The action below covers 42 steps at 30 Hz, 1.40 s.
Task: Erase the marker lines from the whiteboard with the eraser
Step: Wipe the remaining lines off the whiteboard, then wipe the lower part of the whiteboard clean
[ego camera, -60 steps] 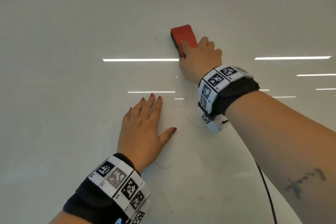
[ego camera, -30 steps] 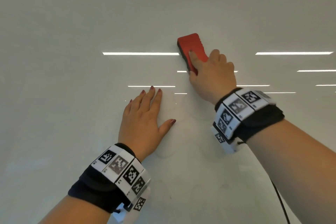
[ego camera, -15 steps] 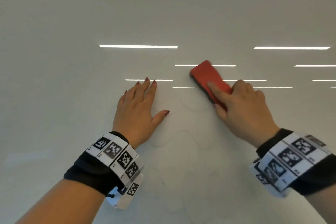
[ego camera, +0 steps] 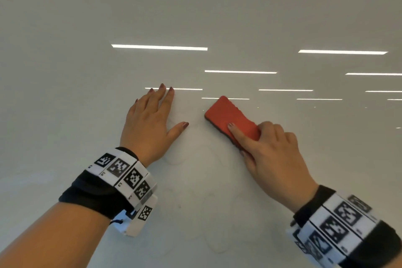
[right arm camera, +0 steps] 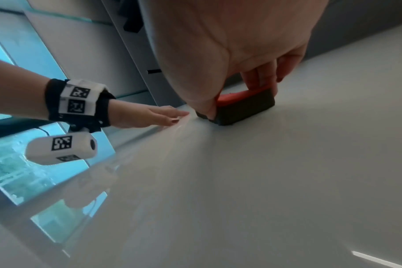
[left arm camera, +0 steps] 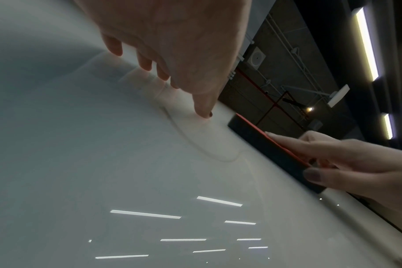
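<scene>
The right hand grips the eraser flat on the whiteboard; the left hand rests beside it, fingers straight.

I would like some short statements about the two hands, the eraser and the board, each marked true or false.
1. The right hand holds the eraser. True.
2. The left hand grips a marker. False: it lies flat on the whiteboard, fingers straight, holding nothing.
3. The eraser has a red top and a dark pad underneath. True.
4. The eraser is lifted off the whiteboard. False: its pad rests on the surface.
5. The left hand touches the eraser. False: there is a gap between them.
</scene>
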Each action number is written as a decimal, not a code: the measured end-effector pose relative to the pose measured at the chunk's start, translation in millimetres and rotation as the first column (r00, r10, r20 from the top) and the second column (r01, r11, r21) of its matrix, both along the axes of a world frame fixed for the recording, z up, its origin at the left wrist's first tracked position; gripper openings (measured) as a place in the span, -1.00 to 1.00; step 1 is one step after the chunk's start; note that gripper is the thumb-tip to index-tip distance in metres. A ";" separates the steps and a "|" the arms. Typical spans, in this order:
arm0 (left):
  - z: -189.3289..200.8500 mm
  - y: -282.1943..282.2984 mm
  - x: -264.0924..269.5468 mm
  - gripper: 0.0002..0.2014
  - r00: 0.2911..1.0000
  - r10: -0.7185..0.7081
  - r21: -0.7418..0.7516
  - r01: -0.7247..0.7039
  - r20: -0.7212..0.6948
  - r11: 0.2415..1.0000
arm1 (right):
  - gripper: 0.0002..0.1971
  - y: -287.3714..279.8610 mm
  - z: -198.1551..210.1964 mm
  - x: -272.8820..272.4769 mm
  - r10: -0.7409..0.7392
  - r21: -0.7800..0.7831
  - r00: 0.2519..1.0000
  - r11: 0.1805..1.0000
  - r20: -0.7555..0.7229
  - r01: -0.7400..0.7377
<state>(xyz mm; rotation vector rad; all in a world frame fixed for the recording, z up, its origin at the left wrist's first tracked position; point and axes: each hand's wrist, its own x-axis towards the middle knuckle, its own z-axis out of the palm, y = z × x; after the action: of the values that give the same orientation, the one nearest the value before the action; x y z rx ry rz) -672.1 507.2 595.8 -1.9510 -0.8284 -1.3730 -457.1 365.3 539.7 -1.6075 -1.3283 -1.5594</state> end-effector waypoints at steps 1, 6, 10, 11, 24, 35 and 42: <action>0.2 0.9 0.0 -0.21 1.000 0.001 0.003 -0.001 0.000 1.000 | -0.43 -6.0 -1.9 9.9 -0.010 0.018 1.000 1.000 -0.007 0.010; 0.1 -0.2 1.2 -0.20 1.000 -0.002 -0.016 0.002 0.000 1.000 | -0.43 -27.2 33.2 47.6 -0.103 0.113 0.974 0.985 -0.202 0.127; 0.9 -3.6 5.7 -0.20 1.000 -0.022 -0.045 0.023 0.018 0.999 | -0.45 -13.2 50.0 29.8 -0.074 0.114 0.981 0.989 -0.178 0.095; 1.3 -5.8 7.0 -0.21 0.999 -0.029 -0.052 0.031 0.027 0.998 | -0.45 -7.3 47.6 21.5 -0.049 0.100 0.990 0.993 -0.133 0.063; -12.5 -60.8 72.1 -0.40 0.978 -0.125 0.198 0.157 -0.168 0.968 | -0.49 -1.0 32.2 17.7 0.185 -0.077 0.974 0.981 0.131 -0.176; -21.0 -49.5 44.1 -0.47 0.981 -0.184 0.217 0.165 0.069 0.962 | -0.39 -14.7 -6.7 84.3 0.131 0.029 0.959 0.991 -0.251 -0.128; 14.1 -19.8 -3.7 -0.45 0.967 -0.061 0.039 0.054 0.249 0.998 | -0.43 -16.5 -8.3 85.0 0.036 -0.059 0.955 0.997 -0.295 -0.056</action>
<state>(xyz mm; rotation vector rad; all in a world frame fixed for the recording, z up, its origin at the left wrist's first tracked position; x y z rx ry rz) -675.9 487.4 609.9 -1.8141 -0.8638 -1.6813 -372.1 348.8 531.4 -1.7563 -1.2547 -1.2029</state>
